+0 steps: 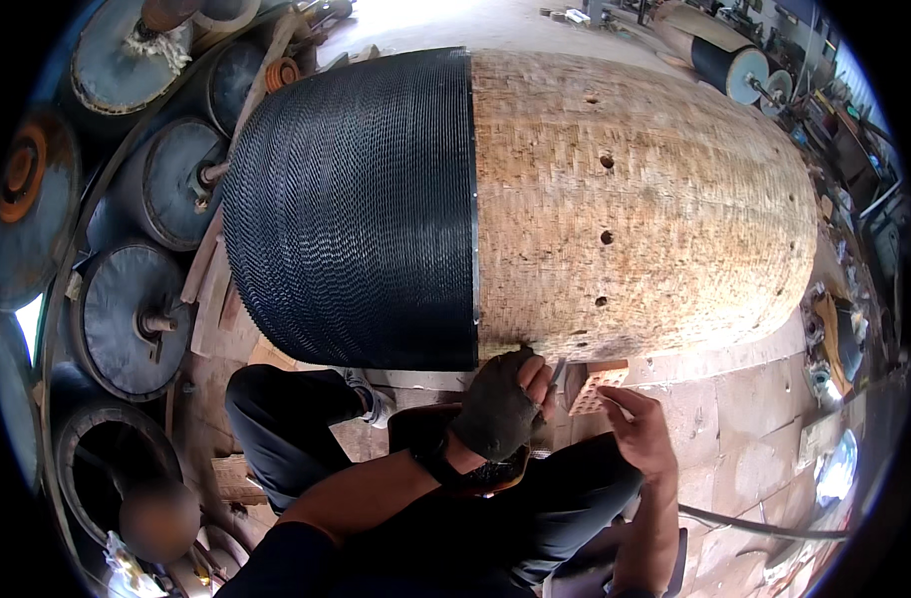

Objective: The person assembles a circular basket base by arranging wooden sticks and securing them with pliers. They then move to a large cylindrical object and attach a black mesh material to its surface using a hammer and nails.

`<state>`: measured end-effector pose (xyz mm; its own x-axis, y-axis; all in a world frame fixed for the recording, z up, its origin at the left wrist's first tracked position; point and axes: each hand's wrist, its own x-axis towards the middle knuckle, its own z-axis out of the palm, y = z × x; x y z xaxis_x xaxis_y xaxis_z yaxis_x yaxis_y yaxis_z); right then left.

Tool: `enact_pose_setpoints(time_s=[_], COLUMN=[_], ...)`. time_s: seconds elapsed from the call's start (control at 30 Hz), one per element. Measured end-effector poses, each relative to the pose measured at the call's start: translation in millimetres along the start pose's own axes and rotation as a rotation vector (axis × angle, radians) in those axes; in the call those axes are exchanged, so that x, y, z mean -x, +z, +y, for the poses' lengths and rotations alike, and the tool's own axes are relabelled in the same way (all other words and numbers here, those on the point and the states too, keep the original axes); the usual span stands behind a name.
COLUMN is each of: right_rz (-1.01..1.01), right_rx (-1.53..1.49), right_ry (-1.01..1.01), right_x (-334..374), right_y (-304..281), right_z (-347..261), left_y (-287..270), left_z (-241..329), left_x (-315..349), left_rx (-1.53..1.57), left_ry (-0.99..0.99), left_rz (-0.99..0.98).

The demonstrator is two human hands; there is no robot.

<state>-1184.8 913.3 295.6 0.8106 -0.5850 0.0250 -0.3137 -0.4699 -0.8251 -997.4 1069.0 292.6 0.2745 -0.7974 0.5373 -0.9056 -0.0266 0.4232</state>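
Observation:
A large roller lies in front of me, its left half wrapped in black, ridged toothed covering (pixel 356 209) and its right half bare wood (pixel 664 199) with a row of round holes. At the lower edge of the roller, by the seam between the halves, my left hand (pixel 500 404), in a dark fingerless glove, has its fingers curled. A thin metal tool (pixel 559 373) sticks out beside those fingers; its other end is hidden. My bare right hand (pixel 643 434) has thumb and fingertips close together, next to a brick-coloured block with holes (pixel 602 383). Anything between them is too small to make out.
Several dark rollers with metal ends (pixel 136 324) are stacked along the left. Wooden boards (pixel 212 279) lean between them and the large roller. A dark hose (pixel 764 526) crosses the tiled floor (pixel 739 419) at the right. Another roller (pixel 729 70) stands far right.

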Motion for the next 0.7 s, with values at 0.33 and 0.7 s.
enact_pose_setpoints(time_s=[0.33, 0.7], right_rz=[-0.199, 0.039], right_rx=[-0.276, -0.197], right_ry=[-0.166, -0.111], right_x=[-29.7, -30.9], right_y=[67.2, 97.3], right_z=[-55.3, -23.0], left_y=[-16.0, -27.7], left_z=[-9.9, -9.8], left_x=[14.5, 17.0], left_rx=[-0.134, 0.148], left_ry=[-0.021, -0.261], left_rz=[0.056, -0.057])
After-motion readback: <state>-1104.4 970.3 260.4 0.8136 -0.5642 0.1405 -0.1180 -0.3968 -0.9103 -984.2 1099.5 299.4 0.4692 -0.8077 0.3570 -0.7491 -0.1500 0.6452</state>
